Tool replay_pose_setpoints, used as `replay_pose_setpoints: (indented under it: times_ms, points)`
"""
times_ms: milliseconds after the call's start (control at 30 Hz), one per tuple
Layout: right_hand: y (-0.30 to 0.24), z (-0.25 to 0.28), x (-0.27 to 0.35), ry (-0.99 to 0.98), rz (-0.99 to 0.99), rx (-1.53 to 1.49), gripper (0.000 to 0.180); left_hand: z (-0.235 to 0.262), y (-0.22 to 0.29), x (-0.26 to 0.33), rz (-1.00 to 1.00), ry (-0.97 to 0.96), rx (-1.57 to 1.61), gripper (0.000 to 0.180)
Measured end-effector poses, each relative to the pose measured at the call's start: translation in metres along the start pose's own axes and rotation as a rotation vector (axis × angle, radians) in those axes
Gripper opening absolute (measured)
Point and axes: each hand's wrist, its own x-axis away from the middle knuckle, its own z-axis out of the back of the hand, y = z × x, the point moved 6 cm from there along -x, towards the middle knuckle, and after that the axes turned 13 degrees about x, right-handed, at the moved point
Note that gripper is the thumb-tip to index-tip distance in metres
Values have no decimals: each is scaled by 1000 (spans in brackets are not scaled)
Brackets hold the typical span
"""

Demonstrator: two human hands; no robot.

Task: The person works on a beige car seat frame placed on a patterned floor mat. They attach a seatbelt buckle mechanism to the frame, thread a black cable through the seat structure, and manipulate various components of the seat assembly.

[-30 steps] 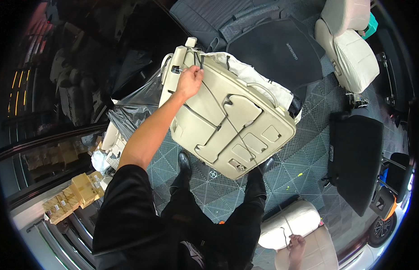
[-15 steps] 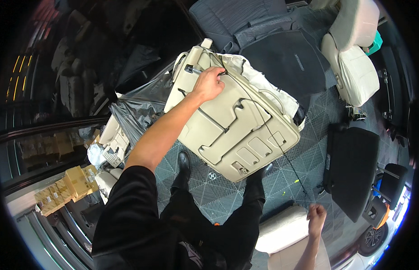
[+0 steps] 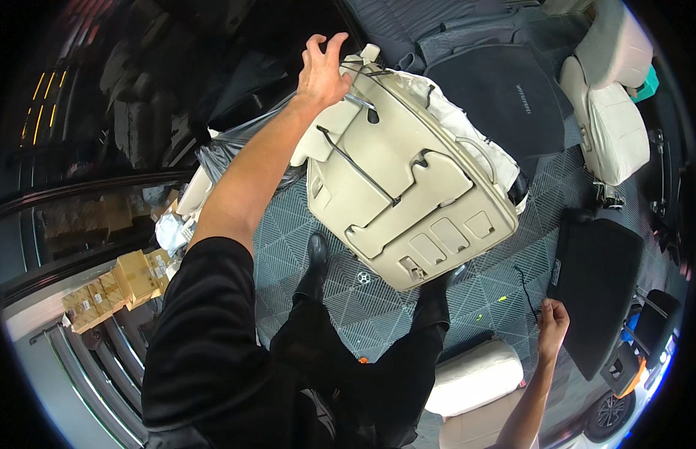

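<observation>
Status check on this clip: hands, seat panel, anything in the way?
Left hand open at beige seat-back panel top edge. Right hand pinching thin black wire. Black floor mat beside right hand.

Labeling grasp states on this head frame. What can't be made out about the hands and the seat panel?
- Left hand on beige seat panel: the palm faces away in the head view, so grip or mere touch is unclear.
- Right hand: the thin black wire is too small to identify.
- Panel's far side: hidden by the panel itself.
- Right forearm: cut by the lower edge.
</observation>
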Motion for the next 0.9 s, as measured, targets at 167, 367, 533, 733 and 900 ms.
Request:
replay_pose_setpoints:
  times_ms: [167,367,533,733,900]
  points:
    - [23,6,4,5,-7,10,26,11,-6,20,115,-47,43,90]
    - [31,-9,14,-8,-63,9,24,-19,-50,100,456,-311,140,65]
    - [-11,-26,6,-51,41,98,22,-15,23,135,281,-580,405,38]
    - [-103,-42,-12,351,439,347,27,40,156,164,69,-810,863,31]
    - [-199,-182,10,-634,-5,-576,64,74,265,272,-684,-867,923,27]
